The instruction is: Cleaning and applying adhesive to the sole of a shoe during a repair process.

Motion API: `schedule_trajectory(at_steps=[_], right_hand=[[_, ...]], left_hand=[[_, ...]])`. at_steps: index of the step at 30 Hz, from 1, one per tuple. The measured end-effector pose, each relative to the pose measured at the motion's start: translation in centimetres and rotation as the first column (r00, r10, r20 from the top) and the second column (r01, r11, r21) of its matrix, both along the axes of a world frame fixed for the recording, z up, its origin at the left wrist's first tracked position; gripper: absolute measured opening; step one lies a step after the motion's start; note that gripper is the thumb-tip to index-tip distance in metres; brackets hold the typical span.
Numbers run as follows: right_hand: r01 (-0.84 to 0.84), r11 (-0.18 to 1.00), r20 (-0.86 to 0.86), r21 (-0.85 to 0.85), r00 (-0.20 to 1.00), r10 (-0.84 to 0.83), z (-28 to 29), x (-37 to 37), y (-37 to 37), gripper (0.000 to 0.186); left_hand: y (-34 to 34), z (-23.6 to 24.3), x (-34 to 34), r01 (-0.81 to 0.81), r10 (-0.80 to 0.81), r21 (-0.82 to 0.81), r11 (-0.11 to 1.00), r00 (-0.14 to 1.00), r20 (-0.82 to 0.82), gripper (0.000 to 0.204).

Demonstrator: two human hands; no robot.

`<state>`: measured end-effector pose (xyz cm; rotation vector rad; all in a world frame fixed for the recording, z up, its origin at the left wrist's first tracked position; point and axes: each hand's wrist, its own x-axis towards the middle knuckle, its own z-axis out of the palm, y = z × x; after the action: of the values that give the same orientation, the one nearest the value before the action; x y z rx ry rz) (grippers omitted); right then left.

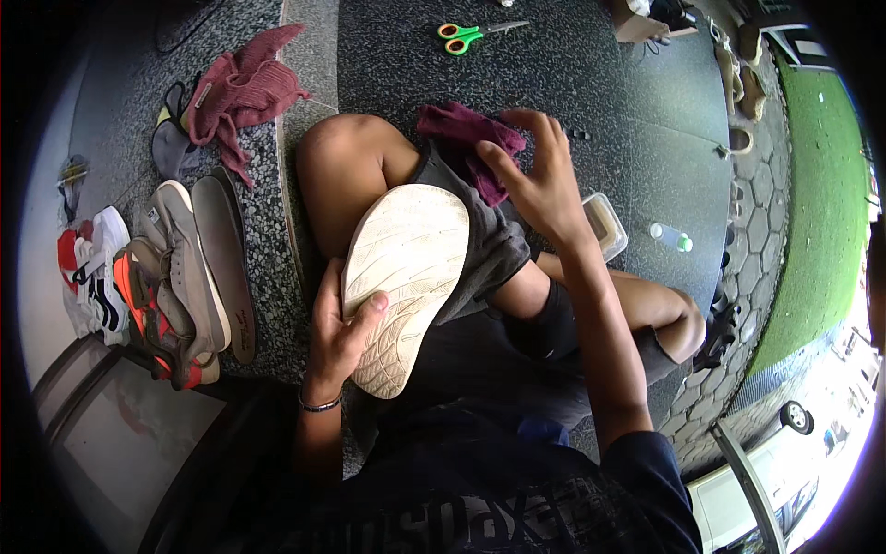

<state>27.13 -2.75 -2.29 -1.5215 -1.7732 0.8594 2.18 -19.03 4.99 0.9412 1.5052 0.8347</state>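
My left hand (346,323) grips a shoe (406,249) by its side, thumb on the upturned white, patterned sole, with the toe or heel end beside my bent knee. My right hand (535,180) is raised at a maroon cloth (461,138) lying by my lap, its fingers curved and apart; whether it touches the cloth I cannot tell. The shoe's upper is hidden.
Left are several shoes (189,268), a loose insole (226,258) and a pink cloth (235,92). Scissors (461,37) lie ahead. Right are a plastic container (604,226), a bottle (669,237), more shoes (749,88) along the step edge, hexagonal paving and a car (757,471).
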Motion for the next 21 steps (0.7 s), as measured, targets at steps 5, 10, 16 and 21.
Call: schedule_trajectory(at_steps=[5,10,16,21], right_hand=[[0.044,0.997,-0.053,-0.059,0.998,-0.047,2.8,3.1,-3.0,0.034],[0.029,0.997,0.287,0.067,0.957,-0.048,-1.0,4.9,-0.1,0.036],[-0.095,0.995,0.567,-0.009,0.819,0.083,-6.6,5.2,2.7,0.050],[-0.056,0.993,0.609,-0.102,0.786,0.107,-7.5,4.6,2.2,0.046]], left_hand=[[1.7,3.9,2.1,-0.420,0.397,0.025,0.907,0.875,0.278,0.055],[3.5,2.7,1.4,-0.430,0.393,0.054,0.901,0.863,0.316,0.052],[2.6,3.0,1.8,-0.399,0.351,0.113,0.910,0.886,0.303,0.055],[1.6,2.7,1.0,-0.422,0.374,0.121,0.898,0.881,0.290,0.055]])
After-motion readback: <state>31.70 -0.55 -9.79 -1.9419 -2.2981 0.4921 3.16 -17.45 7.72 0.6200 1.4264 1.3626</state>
